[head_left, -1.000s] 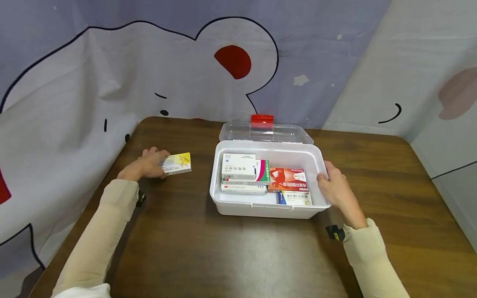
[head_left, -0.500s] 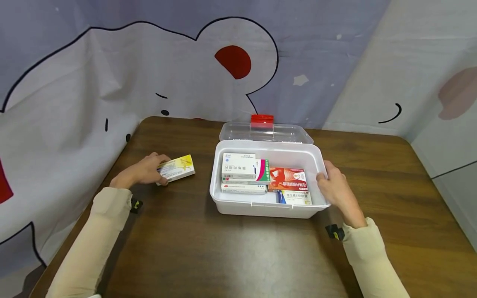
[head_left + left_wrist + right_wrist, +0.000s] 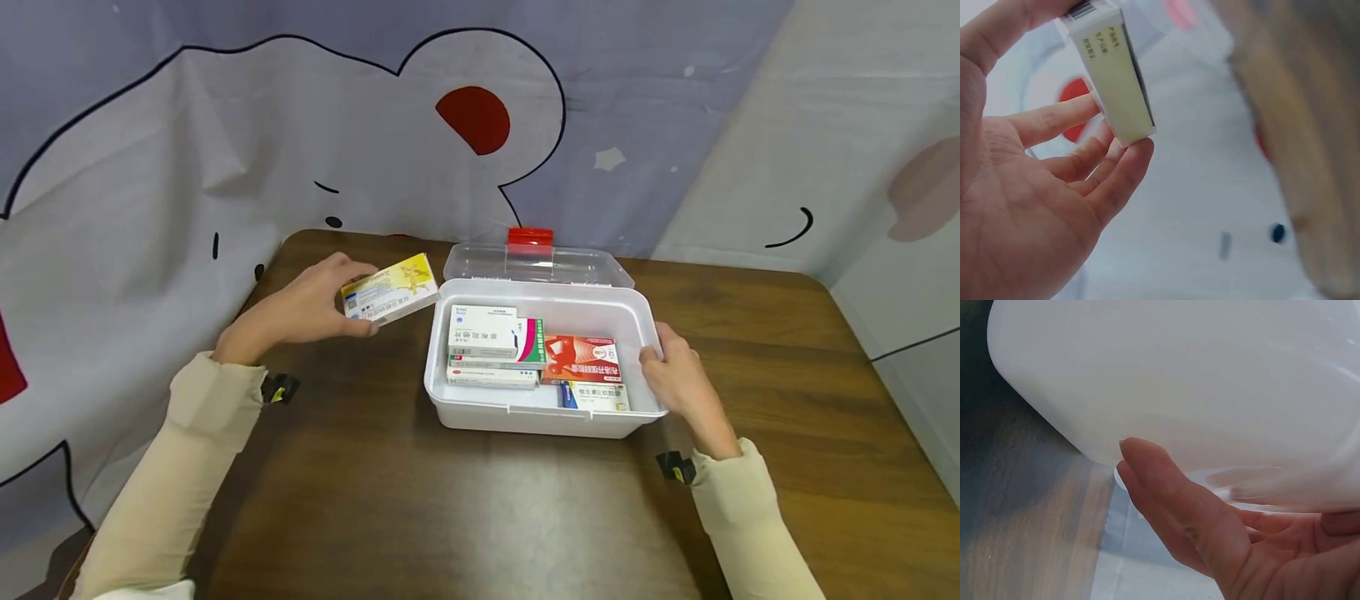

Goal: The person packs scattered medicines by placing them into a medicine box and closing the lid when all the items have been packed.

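Observation:
My left hand point(image 3: 303, 302) pinches a yellow and white medicine box point(image 3: 392, 289) between thumb and fingers, raised off the table just left of the white plastic storage box point(image 3: 517, 420). In the left wrist view, the medicine box's pale end panel point(image 3: 1115, 84) faces the camera, with fingertips along its edge. My right hand point(image 3: 684, 379) grips the storage box's right rim, thumb at the inner side and fingers outside. The right wrist view has those fingers point(image 3: 1179, 500) against the white wall. Inside lie several medicine boxes, including a red one point(image 3: 581, 360) and a stacked white one point(image 3: 482, 331).
The storage box's clear lid point(image 3: 577, 267), with a red latch point(image 3: 531, 240), is folded back behind it. A brown wooden table point(image 3: 360, 492) lies underneath. A printed cloth point(image 3: 225, 142) hangs along the table's far and left edges.
My left hand has lifted the yellow and white medicine box off the table and brought it up and rightward, close to the storage box. My right hand stays on the rim.

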